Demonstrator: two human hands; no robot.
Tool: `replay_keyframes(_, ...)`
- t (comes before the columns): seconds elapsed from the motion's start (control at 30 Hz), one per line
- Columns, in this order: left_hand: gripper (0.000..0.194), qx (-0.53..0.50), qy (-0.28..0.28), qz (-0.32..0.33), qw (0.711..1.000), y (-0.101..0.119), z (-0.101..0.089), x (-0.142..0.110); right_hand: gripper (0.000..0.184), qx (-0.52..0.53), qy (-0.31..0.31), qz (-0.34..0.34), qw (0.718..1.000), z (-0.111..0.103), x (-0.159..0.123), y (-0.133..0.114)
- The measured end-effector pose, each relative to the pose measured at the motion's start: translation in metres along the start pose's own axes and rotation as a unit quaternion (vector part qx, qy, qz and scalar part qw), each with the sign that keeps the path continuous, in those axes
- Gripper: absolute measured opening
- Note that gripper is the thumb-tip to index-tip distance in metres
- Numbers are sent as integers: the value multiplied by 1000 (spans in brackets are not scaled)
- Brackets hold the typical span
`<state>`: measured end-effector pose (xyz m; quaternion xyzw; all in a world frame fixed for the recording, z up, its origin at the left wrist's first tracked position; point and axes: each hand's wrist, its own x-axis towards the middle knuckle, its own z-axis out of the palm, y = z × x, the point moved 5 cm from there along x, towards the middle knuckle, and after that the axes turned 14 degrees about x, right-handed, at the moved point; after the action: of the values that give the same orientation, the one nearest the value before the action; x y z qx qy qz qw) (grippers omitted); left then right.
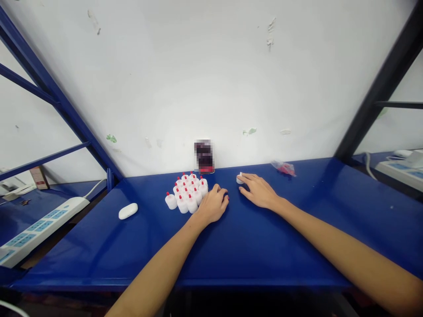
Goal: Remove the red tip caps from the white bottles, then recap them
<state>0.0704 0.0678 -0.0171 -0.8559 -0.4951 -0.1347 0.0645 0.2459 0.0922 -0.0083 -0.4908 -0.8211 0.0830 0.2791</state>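
Note:
A tight cluster of small white bottles [191, 193] with red tips stands on the blue table, one bottle [171, 201] slightly apart at its left. Just right of the cluster is my left hand [214, 204], its fingers curled down in a pinch. A tiny red piece [227, 198], like one of the red tips, shows at those fingertips. My right hand [259, 190] has its fingers on a white bottle [239, 177] with no red tip showing. The fingers partly cover that bottle.
Behind the cluster, a blurred-out phone-like object [205, 156] leans against the wall. A clear bag with red pieces [284, 168] lies at the back right. A white oval case [128, 211] sits at left, near a power strip [46, 226]. Blue frame posts [59, 101] rise at left.

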Motion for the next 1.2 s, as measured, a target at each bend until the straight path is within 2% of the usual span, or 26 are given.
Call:
replay_keyframes(0.07,33,6,-1,1,1000,0,0,0,50,-1,-8,11,1000,1,-1,0)
replay_keyframes(0.17,33,18,5,3,1000,0,-1,0,55,-6,21,15,1000,-3,-3,-4)
replay_keyframes(0.27,32,24,14,11,1000,1,-3,0,52,-2,67,-25,997,-11,-3,-16)
replay_keyframes(0.33,31,24,17,14,999,2,-3,0,45,6,76,-54,996,-14,-4,-25)
replay_keyframes(0.4,30,23,15,14,1000,1,-3,0,35,18,47,-57,997,-13,-4,-31)
replay_keyframes(0.5,28,22,15,16,1000,2,-3,-1,29,39,-33,-34,998,-6,-6,-34)
replay_keyframes(0.6,27,29,41,26,998,6,-9,-3,25,54,-85,-26,995,0,-8,-35)
replay_keyframes(0.7,26,71,109,27,991,8,-25,-3,23,51,-95,-35,994,4,-8,-36)
replay_keyframes(0.8,24,144,194,11,970,4,-44,-4,23,53,-84,-27,995,6,-7,-35)
replay_keyframes(0.87,23,186,225,-15,956,-3,-54,-4,21,73,-80,-18,994,5,-6,-35)
replay_keyframes(0.97,22,226,226,-67,945,-17,-62,-5,14,142,-121,-24,982,-2,-8,-41)
replay_keyframes(1.07,21,253,205,-104,940,-27,-63,-7,18,203,-221,-35,953,-9,-15,-51)
replay_keyframes(1.13,21,266,190,-113,938,-29,-62,-7,24,198,-283,-42,937,-12,-20,-58)
replay_keyframes(1.2,21,273,173,-112,940,-29,-60,-7,22,181,-318,-52,929,-14,-24,-62)
